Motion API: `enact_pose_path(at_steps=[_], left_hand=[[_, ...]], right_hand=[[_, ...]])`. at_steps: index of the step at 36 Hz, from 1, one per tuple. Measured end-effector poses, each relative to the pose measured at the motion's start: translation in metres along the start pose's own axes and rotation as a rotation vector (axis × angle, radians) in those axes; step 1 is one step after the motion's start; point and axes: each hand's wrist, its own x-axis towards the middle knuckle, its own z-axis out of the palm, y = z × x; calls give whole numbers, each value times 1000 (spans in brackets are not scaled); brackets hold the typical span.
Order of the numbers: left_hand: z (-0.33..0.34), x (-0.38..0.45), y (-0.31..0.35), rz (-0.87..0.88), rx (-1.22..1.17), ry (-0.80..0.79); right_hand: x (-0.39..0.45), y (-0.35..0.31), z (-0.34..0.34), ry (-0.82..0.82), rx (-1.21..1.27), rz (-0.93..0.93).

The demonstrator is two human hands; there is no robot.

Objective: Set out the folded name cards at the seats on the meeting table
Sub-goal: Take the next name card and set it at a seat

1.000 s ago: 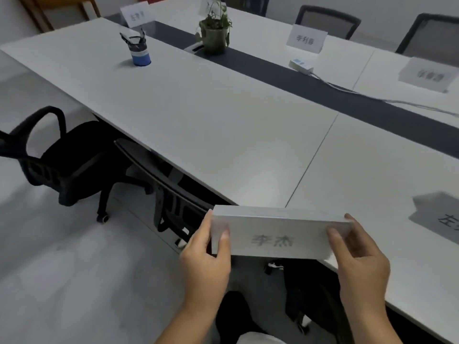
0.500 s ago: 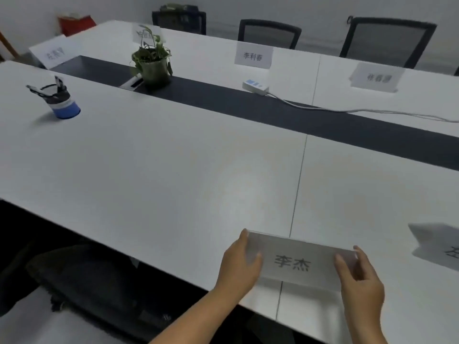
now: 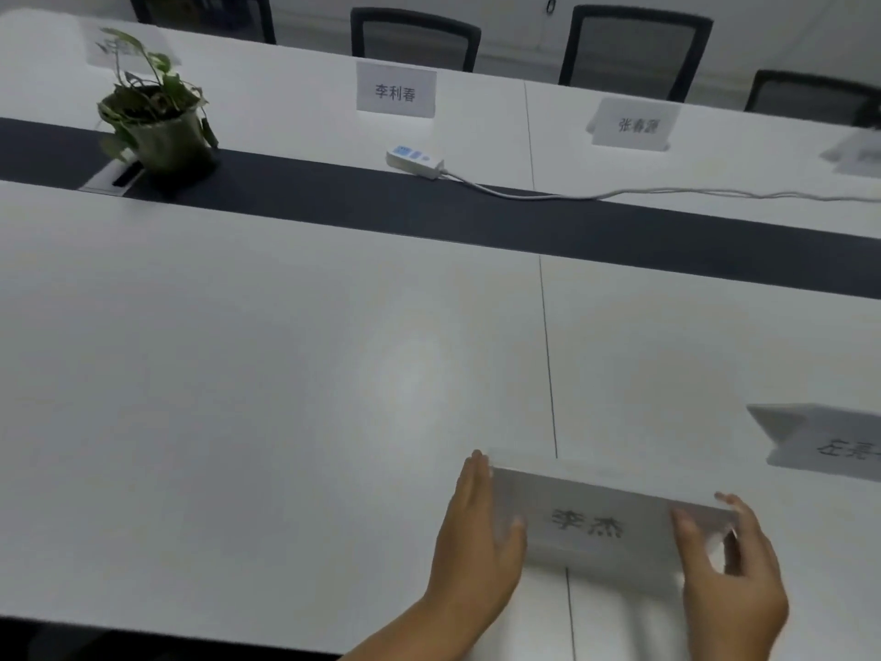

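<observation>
A white folded name card point(image 3: 591, 522) with black characters sits low over the near edge of the white meeting table point(image 3: 267, 374), straddling the seam between two tabletops. My left hand point(image 3: 476, 531) grips its left end and my right hand point(image 3: 729, 560) grips its right end. Whether the card's base touches the table I cannot tell. Another folded card point(image 3: 829, 441) stands on the table to the right. Across the table, two cards point(image 3: 395, 92) point(image 3: 636, 124) stand before chairs, and a blurred third card point(image 3: 855, 152) is at the far right edge.
A potted plant point(image 3: 157, 121) stands on the dark centre strip point(image 3: 429, 207) at the left. A white power strip point(image 3: 414, 160) with its cable point(image 3: 667, 193) lies along the strip. Black chairs point(image 3: 634, 47) line the far side.
The view has swung right and closer over the table. My hands have carried the card from beyond the table's edge forward onto the tabletop area and lowered it.
</observation>
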Motion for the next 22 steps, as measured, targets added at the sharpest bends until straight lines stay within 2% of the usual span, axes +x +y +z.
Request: enact_pose_path(at_steps=[6, 11, 17, 22], left_hand=[[-58, -5, 1, 96, -171, 259], [-114, 21, -26, 101, -211, 426], [-166, 71, -68, 8, -109, 518], [-187, 110, -89, -48, -46, 506]], right_hand=[[-17, -64, 39, -79, 60, -182], [-31, -95, 106, -281, 56, -275], [-33, -87, 187, -494, 11, -123], [-34, -75, 227, -488, 15, 16]])
